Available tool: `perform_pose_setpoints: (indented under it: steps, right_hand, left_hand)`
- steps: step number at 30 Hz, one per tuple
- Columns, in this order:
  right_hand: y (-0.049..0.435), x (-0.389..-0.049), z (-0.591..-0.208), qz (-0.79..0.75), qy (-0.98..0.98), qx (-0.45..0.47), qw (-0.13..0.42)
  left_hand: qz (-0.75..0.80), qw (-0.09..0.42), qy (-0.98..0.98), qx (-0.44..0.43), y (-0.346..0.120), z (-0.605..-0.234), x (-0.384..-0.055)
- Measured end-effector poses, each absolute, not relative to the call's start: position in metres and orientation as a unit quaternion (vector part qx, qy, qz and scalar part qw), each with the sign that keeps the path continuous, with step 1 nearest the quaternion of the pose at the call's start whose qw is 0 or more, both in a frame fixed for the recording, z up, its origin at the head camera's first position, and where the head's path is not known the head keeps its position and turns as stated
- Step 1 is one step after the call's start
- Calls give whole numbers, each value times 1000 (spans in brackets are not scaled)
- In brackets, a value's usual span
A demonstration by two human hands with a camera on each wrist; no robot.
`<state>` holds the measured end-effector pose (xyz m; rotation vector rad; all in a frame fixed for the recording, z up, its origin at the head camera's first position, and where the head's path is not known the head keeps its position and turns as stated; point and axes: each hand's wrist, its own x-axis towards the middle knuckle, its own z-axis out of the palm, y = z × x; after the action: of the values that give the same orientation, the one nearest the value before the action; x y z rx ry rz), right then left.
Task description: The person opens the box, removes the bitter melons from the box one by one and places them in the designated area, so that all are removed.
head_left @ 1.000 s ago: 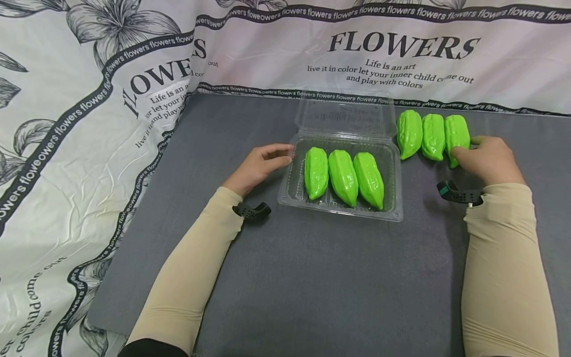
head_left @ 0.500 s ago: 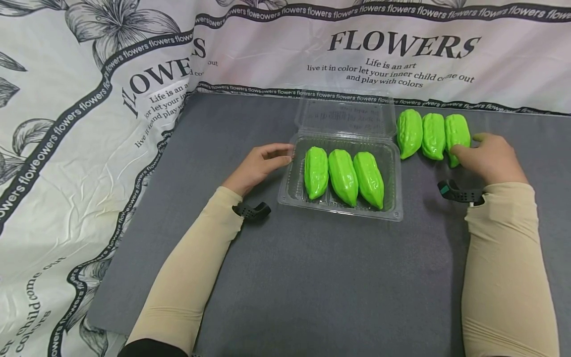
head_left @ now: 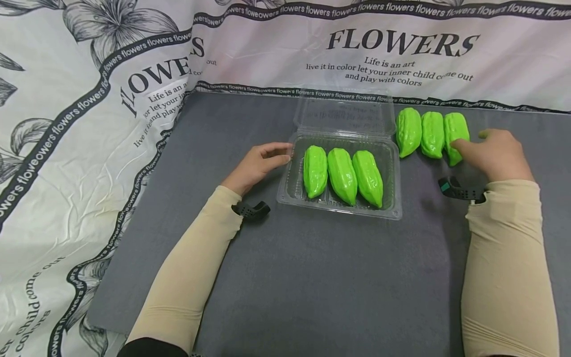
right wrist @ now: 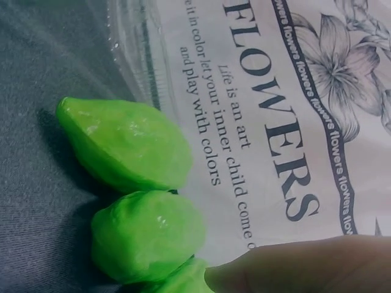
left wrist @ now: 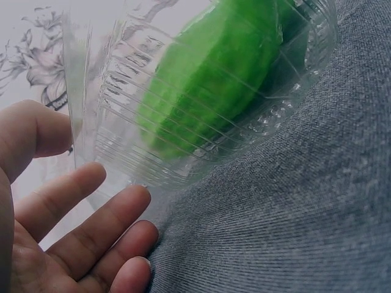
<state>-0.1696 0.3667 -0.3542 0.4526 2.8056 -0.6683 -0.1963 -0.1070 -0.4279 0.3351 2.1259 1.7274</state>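
A clear plastic clamshell box (head_left: 285,196) lies with its lid (head_left: 343,114) folded back. Inside, three shiny green ridged fruits sit side by side: a left one (head_left: 315,172), a middle one (head_left: 342,177) and a right one (head_left: 368,179). My left hand (head_left: 260,166) is at the box's left wall, fingers loosely spread and fingertips right at the plastic. Three more such fruits stand in a row right of the box: a left one (head_left: 409,132), a middle one (head_left: 432,135) and a right one (head_left: 456,139). My right hand (head_left: 501,153) is beside this last fruit, thumb tip overlapping it.
Grey cloth (head_left: 339,287) covers the table. A white floral sheet (head_left: 267,54) hangs behind it and continues down the left side (head_left: 58,163). The raised lid reaches close to the back sheet. Black bands (head_left: 252,210) are worn on both wrists.
My right hand has shifted slightly to the right and back, with a wider gap between its fingers and the rightmost fruit. The left hand, box and fruits stay in place.
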Motion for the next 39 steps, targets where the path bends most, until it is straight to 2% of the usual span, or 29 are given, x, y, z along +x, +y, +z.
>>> perform_pose_setpoints:
  steps: [14, 23, 39]
  right_hand:
    - [353, -168, -340, -216, 960, 147, 95]
    - [331, -161, -329, -206, 972, 113, 32]
    - [308, -156, -323, -212, 975, 65, 28]
  left_hand:
    - [616, 188, 755, 120, -107, -426, -197]
    - [617, 188, 755, 119, -107, -426, -197]
    - [620, 187, 754, 109, -107, -426, -195]
